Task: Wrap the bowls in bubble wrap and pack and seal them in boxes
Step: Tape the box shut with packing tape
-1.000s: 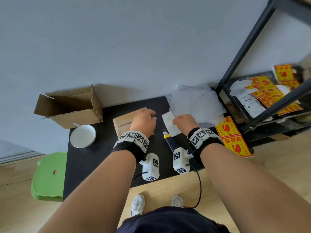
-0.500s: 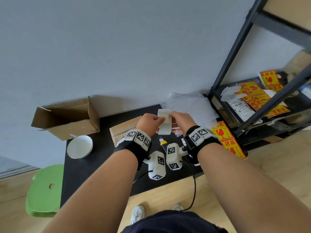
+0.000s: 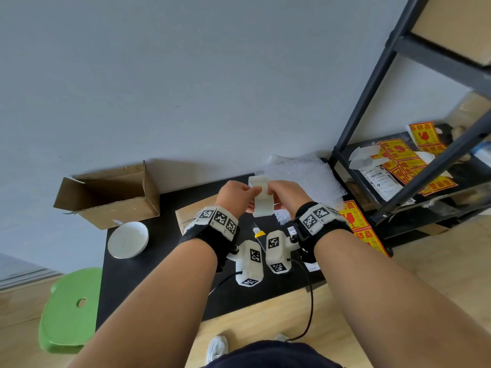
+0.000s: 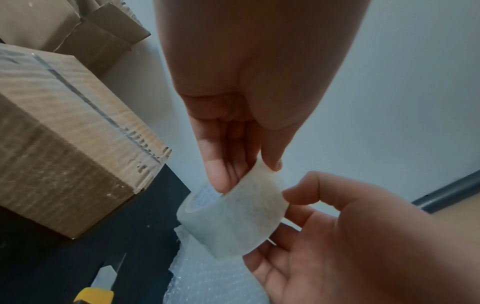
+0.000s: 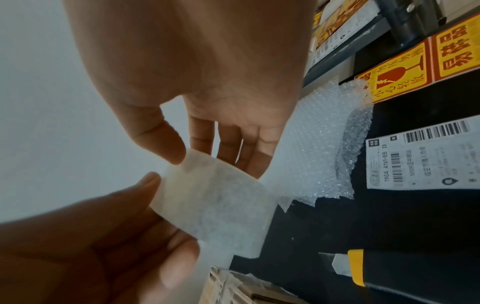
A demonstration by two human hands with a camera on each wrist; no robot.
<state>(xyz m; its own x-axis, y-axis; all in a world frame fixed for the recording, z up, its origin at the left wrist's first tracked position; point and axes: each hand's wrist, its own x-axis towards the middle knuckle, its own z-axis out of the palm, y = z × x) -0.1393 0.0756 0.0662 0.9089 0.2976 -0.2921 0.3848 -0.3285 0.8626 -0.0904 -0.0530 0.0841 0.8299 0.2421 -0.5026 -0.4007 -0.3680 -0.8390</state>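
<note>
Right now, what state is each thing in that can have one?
Tape roll: lifted off the table, held between both hands.
Left hand: fingers pinch the roll.
Right hand: fingers hold the roll.
Far box: open, on its side.
Near box: closed, taped along its seam.
Bowl: unwrapped, on the table.
Utility knife: blade out.

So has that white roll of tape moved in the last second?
Yes. The tape roll lay on the black table a second ago, near the knife; now both hands, left hand and right hand, hold it raised above the table.
</note>
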